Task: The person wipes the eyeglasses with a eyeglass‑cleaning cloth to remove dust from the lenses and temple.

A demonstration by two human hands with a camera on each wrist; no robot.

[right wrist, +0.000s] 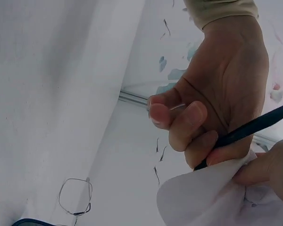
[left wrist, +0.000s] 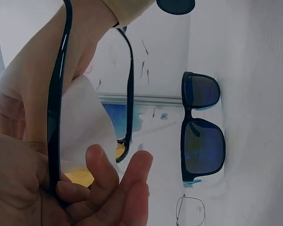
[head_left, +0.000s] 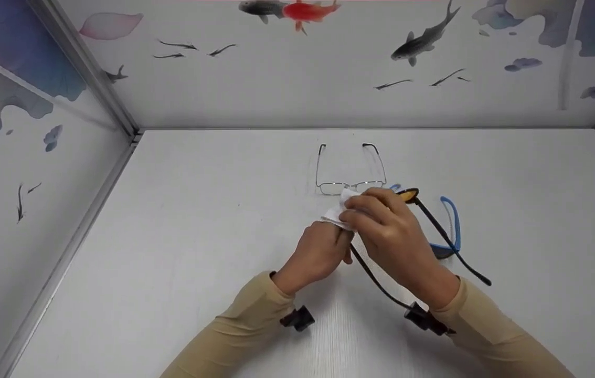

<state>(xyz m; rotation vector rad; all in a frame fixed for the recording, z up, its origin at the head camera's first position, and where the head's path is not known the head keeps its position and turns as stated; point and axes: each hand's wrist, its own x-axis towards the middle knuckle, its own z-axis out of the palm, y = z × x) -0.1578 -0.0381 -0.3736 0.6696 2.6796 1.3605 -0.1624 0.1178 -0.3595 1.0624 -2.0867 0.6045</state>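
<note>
My left hand (head_left: 323, 249) grips black-framed glasses (head_left: 436, 226) with yellow lenses near the hinge, lifted above the table. In the right wrist view, the fingers (right wrist: 188, 122) of that hand curl by the black temple (right wrist: 259, 125). My right hand (head_left: 389, 226) pinches a white cloth (head_left: 335, 212) against the front of these glasses. Much of the frame is hidden behind the cloth and hands; a bit of yellow lens (left wrist: 80, 178) shows below the cloth in the left wrist view. Both temples point back toward the wearer of the head camera.
Thin wire-rimmed glasses (head_left: 333, 188) lie beyond my hands with temples unfolded toward the back. Dark-lensed sunglasses (left wrist: 205, 146) with blue temples lie on the table to the right, partly behind my right hand. Patterned panels (head_left: 297, 79) rise along the white table's (head_left: 198, 210) back and left edges.
</note>
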